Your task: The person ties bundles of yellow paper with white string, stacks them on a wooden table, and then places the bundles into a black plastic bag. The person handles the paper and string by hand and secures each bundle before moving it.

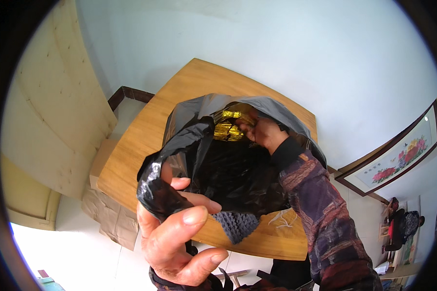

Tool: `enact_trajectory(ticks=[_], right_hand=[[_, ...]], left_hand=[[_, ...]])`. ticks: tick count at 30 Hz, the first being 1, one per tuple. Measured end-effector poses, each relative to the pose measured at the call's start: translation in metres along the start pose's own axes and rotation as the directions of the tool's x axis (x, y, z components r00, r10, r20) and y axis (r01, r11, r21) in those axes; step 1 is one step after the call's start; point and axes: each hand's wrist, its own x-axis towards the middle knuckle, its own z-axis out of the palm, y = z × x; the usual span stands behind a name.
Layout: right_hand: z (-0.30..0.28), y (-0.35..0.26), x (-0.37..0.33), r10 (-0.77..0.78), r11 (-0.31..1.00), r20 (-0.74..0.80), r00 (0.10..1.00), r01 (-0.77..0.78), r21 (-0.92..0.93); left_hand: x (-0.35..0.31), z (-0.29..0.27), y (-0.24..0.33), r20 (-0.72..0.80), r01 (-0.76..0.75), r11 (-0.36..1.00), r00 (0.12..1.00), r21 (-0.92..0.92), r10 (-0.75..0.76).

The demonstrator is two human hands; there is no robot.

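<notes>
A large black plastic bag [228, 169] lies on a wooden table with its mouth spread wide. My left hand [177, 237] is at the bag's near left, its fingers caught round the gathered rim while the thumb stands apart. Deep in the opening, my right hand [262, 131] reaches to the far side with curled fingers on a shiny gold foil-like bundle [230, 130]. Part of that bundle is hidden by the fingers and the bag. Below the bag's near edge, a grey knitted or textured cloth [238, 228] pokes out.
The wooden table [136, 131] stands against a pale wall. White strings [282, 219] lie near its front edge. Flattened brown cardboard [111, 216] is on the floor at left, beside a tall wooden board [53, 106]. A framed flower picture [393, 155] leans at right.
</notes>
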Motion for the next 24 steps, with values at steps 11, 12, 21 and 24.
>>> enact_trajectory(ticks=[11, 12, 21, 24], right_hand=[[-0.01, 0.006, -0.009, -0.539, -0.361, 0.607, 0.584, 0.491, -0.793], [-0.001, 0.007, -0.015, -0.451, -0.314, 0.51, 0.733, 0.404, -0.859], [0.013, -0.024, -0.068, -0.175, -0.107, 0.302, 0.937, 0.287, -0.952], [-0.011, -0.047, -0.124, -0.328, -0.058, 0.593, 0.735, 0.611, -0.79]], left_hand=[[0.005, 0.001, 0.0, 0.037, 0.024, 1.0, 0.999, -0.013, -0.024], [0.005, 0.001, 0.002, 0.038, 0.054, 0.996, 0.998, -0.075, -0.051], [0.008, 0.007, 0.004, -0.073, 0.119, 0.991, 0.99, -0.059, -0.123], [0.008, 0.005, 0.001, -0.07, 0.094, 0.994, 0.993, -0.046, -0.097]])
